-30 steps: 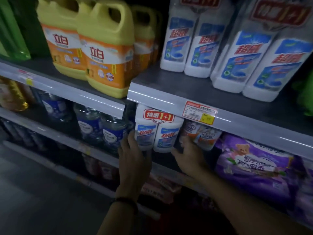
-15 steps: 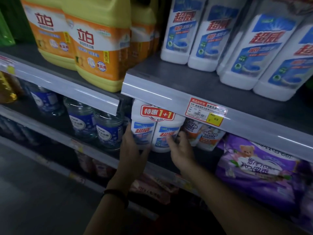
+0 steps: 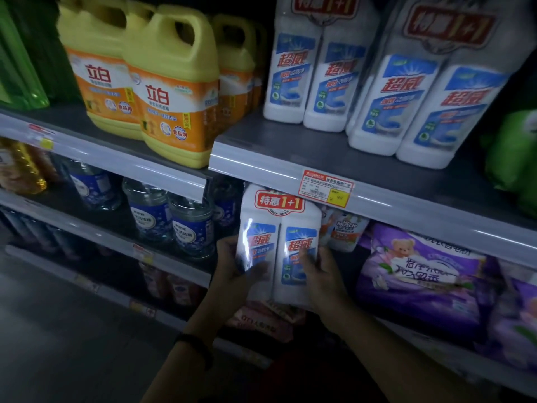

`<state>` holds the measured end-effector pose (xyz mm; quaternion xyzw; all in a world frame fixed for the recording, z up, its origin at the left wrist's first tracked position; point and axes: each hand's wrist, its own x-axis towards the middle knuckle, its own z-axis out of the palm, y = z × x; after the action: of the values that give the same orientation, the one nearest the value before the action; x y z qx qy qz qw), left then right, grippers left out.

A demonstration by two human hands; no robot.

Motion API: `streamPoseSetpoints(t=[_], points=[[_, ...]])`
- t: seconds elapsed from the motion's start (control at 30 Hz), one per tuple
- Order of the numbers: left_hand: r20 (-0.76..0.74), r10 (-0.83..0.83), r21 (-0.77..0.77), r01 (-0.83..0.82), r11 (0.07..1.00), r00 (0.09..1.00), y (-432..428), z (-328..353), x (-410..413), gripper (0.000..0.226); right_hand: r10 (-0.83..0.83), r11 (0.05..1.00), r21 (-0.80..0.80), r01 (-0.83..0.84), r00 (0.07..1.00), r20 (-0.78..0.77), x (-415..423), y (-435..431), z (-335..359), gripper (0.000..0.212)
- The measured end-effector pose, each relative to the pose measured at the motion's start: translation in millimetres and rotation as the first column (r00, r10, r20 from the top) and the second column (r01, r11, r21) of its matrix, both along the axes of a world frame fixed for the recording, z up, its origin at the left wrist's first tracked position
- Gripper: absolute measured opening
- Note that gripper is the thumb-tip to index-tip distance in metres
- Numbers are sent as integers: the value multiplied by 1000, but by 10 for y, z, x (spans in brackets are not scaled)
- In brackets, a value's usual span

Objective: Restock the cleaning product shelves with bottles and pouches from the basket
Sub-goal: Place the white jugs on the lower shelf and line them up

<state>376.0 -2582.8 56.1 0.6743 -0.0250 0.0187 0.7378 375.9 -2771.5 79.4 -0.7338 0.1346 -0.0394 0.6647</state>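
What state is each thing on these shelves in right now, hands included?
Twin pack: upright, held between both hands.
Left hand: grips pack's left side.
Right hand: grips pack's right side.
Yellow jugs: upright, untouched.
Purple pouch: resting, untouched.

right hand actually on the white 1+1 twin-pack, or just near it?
Touching. Head view: the right hand wraps the lower right side of the twin-pack, fingers lying over its blue label with no gap.
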Motion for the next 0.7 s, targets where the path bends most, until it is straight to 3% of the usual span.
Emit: streamPoseSetpoints(t=[0.17,0.33,0.5,0.7], points=[[-134,-49,-82,38,996,990,-41,272,-532,48,101,995,-13,-102,990,-99,-461,-135,233,26],[-241,-148,-48,140,989,959,-19,638,-1128,48,121,992,-4,-124,972,-200,-1020,-187,509,29],[-276,-91,168,141,976,957,78,1009,-1590,50,130,991,27,-127,973,-190,-1608,-111,809,17],[-221,-33,47,45,998,975,97,1439,-1872,41,78,997,-9,-79,990,-121,-1867,-16,1083,22]])
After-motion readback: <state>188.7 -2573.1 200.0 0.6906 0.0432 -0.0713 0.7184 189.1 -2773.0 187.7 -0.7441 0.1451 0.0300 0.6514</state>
